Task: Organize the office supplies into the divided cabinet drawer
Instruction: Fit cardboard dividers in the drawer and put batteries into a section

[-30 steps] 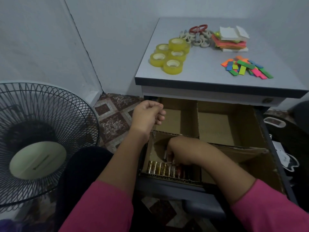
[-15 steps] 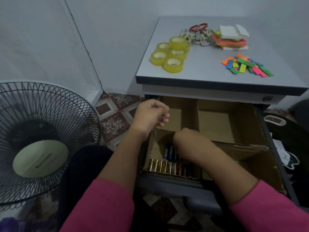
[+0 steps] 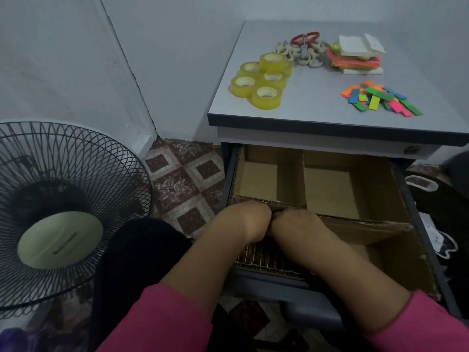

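Note:
The cabinet drawer (image 3: 406, 207) stands pulled out, split by cardboard dividers (image 3: 303, 179) into compartments. My left hand (image 3: 245, 221) and my right hand (image 3: 294, 224) are side by side, touching, reaching down into the front-left compartment. Only their backs show; the fingers are hidden. Below them a row of gold-coloured batteries (image 3: 256, 255) lies along that compartment's front wall. The two rear compartments hold nothing I can see. On the cabinet top (image 3: 317, 107) sit several yellow tape rolls (image 3: 264, 77), a pile of coloured strips (image 3: 380, 99), a stack of sticky notes (image 3: 355, 57) and white clips with a red one (image 3: 304, 50).
A black standing fan (image 3: 63, 212) fills the left side, close to my left knee (image 3: 142, 250). Patterned floor tiles (image 3: 185, 179) lie between fan and cabinet. Dark objects (image 3: 436, 199) crowd the drawer's right side. The grey wall (image 3: 177, 59) corner is behind.
My left hand dropped from above the drawer's left edge into the front-left compartment beside my right hand. The right hand rose slightly, then settled; the blue batteries seen before are now covered.

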The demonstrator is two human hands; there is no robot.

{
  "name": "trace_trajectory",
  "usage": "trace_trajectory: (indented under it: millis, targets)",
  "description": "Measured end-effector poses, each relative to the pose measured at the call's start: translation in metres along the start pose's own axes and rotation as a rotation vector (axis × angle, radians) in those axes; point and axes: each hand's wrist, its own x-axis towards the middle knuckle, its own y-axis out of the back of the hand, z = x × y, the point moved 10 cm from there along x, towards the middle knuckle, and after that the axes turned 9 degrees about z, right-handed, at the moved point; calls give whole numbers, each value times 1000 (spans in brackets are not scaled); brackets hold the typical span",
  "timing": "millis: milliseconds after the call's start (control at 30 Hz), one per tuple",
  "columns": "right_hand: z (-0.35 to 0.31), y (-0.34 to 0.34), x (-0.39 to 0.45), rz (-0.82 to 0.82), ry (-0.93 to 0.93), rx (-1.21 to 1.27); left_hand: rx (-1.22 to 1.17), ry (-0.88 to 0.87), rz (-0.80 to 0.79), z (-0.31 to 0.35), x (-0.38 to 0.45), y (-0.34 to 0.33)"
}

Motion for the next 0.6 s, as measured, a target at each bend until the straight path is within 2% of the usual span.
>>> trace_trajectory:
  millis: [300, 433, 533, 600]
  targets:
    - [1, 6, -4, 52, -3, 25, -181, 3, 122, -9, -10, 23]
    - [0, 4, -3, 47, 4, 53, -373, 26, 82, -17, -13, 21]
    - [8, 12, -1, 96, -30, 286, -718, 29, 75, -20, -18, 25]
    - [24, 19, 0, 132, -115, 601, -917, -10, 233, -27, -21, 46]
